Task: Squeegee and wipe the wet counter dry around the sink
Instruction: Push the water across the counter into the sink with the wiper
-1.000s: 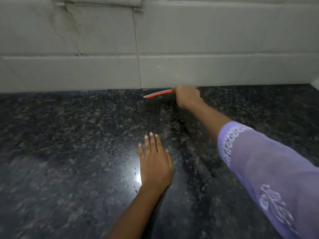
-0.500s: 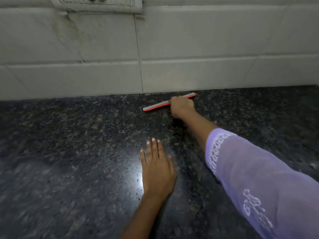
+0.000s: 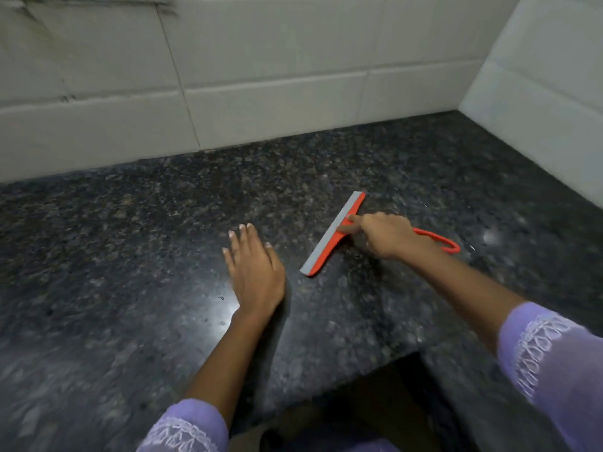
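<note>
Gripping the handle of the orange squeegee (image 3: pixel 332 234), the right hand (image 3: pixel 388 234) extends its index finger onto the blade bar. The squeegee blade rests on the dark granite counter (image 3: pixel 130 256), just right of the left hand (image 3: pixel 254 272), which lies flat, fingers straight, palm down.

One orange squeegee (image 3: pixel 329 240) with a grey blade lies on one dark granite surface (image 3: pixel 130 256) — two hands, left hand (image 3: pixel 254 272) and right hand (image 3: pixel 386 234) — two lilac sleeves, two tiled walls meeting at one corner.
</note>
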